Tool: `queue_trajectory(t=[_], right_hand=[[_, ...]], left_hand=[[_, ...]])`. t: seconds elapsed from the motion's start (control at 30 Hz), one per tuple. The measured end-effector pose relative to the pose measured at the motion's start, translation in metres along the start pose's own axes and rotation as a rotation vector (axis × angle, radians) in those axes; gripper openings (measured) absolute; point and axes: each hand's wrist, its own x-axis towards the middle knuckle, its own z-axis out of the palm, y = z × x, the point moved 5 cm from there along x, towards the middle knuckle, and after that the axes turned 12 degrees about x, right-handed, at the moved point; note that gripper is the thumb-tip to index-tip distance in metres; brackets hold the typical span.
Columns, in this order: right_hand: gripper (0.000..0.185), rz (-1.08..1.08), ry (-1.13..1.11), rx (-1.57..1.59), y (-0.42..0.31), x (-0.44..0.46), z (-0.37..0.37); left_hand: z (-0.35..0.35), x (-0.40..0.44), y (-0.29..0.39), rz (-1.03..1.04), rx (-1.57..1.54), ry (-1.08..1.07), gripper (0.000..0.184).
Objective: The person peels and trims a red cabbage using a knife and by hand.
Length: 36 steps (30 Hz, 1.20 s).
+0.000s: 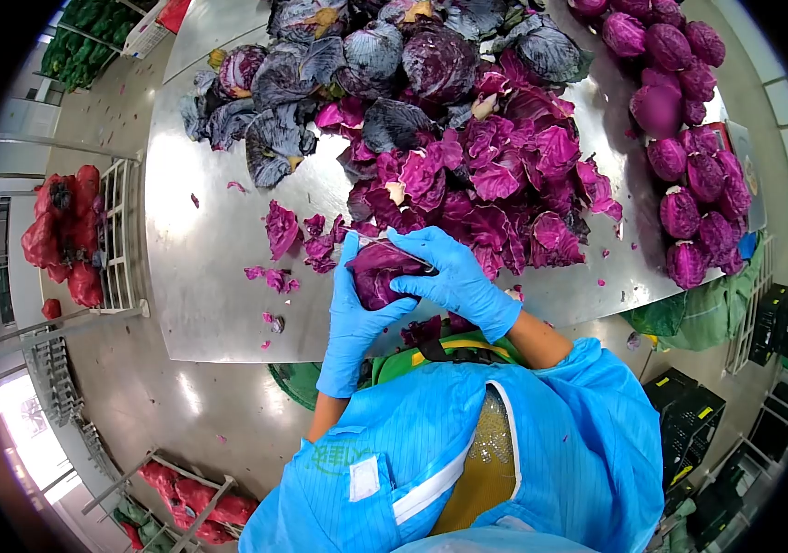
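Observation:
Both my hands wear blue gloves and meet around a red cabbage (pixel 377 276) at the table's near side. My left hand (pixel 350 318) is closed around the cabbage's left side and underside. On the other side, my right hand (pixel 458 276) is closed, its thumb against the cabbage. A thin metal strip, like the blade of a knife (pixel 415 259), runs along the cabbage's top under my right fingers; its handle is hidden. Loose purple leaves (pixel 495 175) lie just beyond my hands.
Untrimmed dark cabbages (pixel 440 64) cover the table's (pixel 219 304) far side. Trimmed cabbages (pixel 679 166) are piled along the right. Red net sacks (pixel 67 221) sit on a rack at left, and black crates (pixel 684 415) stand at lower right.

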Motion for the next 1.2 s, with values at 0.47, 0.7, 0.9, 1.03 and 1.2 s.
queue_trajectory(t=[0.47, 0.7, 0.9, 1.03, 1.2], right_hand=[[0.036, -0.066, 0.297, -0.679, 0.002, 0.047, -0.060], [0.066, -0.133, -0.074, -0.484, -0.037, 0.028, -0.020], [0.057, 0.243, -0.432, -0.318, -0.033, 0.058, -0.007], [0.043, 0.159, -0.298, -0.217, -0.006, 0.057, -0.010], [0.038, 0.702, -0.151, 0.121, 0.003, 0.034, -0.025]], left_hand=[[-0.009, -0.012, -0.015, -0.045, -0.054, 0.082, 0.124], [-0.010, -0.008, -0.018, -0.063, -0.124, 0.062, 0.120], [-0.011, -0.003, -0.004, -0.092, -0.028, 0.002, 0.117], [-0.011, -0.003, 0.001, -0.107, -0.017, -0.012, 0.119], [-0.020, -0.010, -0.011, 0.034, 0.014, -0.035, 0.121]])
